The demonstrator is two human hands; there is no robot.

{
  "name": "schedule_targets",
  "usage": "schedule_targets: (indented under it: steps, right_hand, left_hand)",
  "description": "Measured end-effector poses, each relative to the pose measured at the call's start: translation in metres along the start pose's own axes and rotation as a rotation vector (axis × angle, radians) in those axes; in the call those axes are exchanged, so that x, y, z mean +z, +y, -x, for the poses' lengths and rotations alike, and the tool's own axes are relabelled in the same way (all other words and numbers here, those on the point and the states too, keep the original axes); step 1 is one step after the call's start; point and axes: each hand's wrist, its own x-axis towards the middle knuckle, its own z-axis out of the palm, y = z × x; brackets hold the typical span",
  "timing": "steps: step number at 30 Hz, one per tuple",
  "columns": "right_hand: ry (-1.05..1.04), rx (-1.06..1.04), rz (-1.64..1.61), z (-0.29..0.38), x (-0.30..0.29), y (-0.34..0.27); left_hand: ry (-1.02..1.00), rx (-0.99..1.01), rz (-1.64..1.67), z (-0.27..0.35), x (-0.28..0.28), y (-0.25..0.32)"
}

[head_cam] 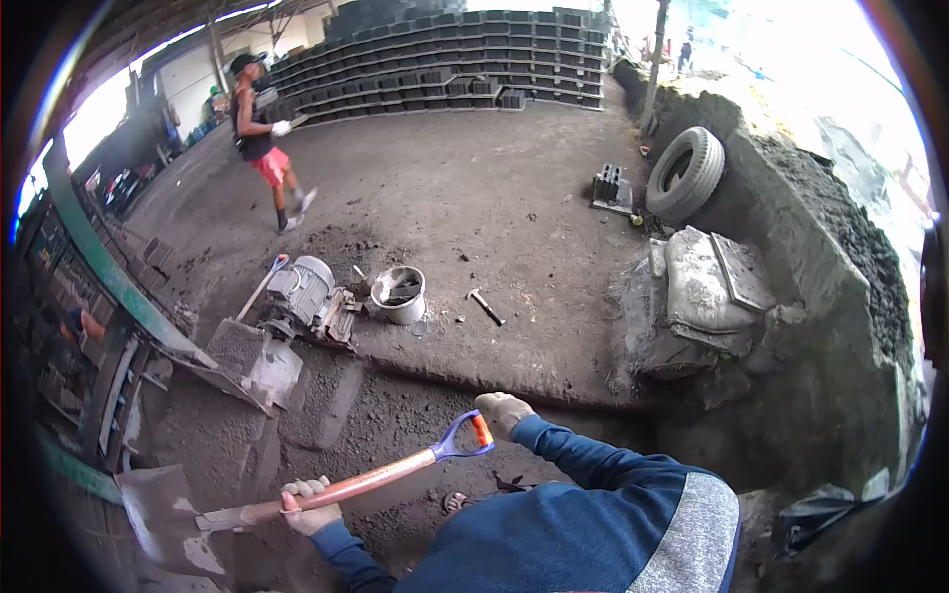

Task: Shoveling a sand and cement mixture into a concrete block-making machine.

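Observation:
My gloved left hand [311, 508] is closed around the lower wooden shaft of a shovel [378, 478]. The shovel slants from the lower left up to the middle, its metal blade [159, 511] at the left beside a green frame bar. At its upper end is a purple D-handle with an orange grip [483, 430]. Right at that grip is my gloved right hand [504, 413], its fingers curled. The orange grip shows bare, so whether the hand holds it is unclear. Dark loose grit [371, 419] covers the sunken floor below the shovel.
Past a low ledge stand an electric motor [304, 285], a bucket [400, 296] and a claw hammer [485, 307]. A tyre [683, 174] leans on the right-hand wall [808, 244], near stacked sacks [700, 282]. A person [259, 133] carries something, before racked concrete blocks [460, 59].

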Motion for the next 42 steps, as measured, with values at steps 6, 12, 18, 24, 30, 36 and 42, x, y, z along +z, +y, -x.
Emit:
schedule_targets:
  steps: [6, 12, 18, 24, 30, 36, 42]
  right_hand:
    - [-0.023, 0.455, -0.153, 0.069, 0.012, 0.100]
    - [-0.073, 0.585, -0.451, 0.132, -0.061, 0.119]
    - [-0.179, 0.193, -0.522, 0.160, -0.024, 0.231]
    - [-0.370, 0.689, -1.361, 0.159, -0.080, 0.100]
    - [-0.371, 0.595, -1.521, 0.150, -0.133, 0.030]
    - [-0.079, 0.530, -1.183, 0.134, -0.115, -0.025]
    - [-0.088, 0.515, -1.272, 0.076, -0.054, -0.081]
  left_hand:
    - [0.241, -0.147, 0.110, 0.109, 0.014, -0.057]
    - [0.386, -0.318, 0.297, 0.168, 0.032, -0.110]
    - [0.301, -0.376, 0.251, 0.163, 0.055, -0.112]
    - [0.356, -0.197, 0.261, 0.093, 0.071, -0.058]
    - [0.357, -0.198, 0.319, 0.055, 0.054, -0.051]
    - [0.238, -0.182, 0.406, 0.029, 0.019, -0.030]
    - [0.209, -0.185, 0.399, -0.042, -0.037, 0.009]
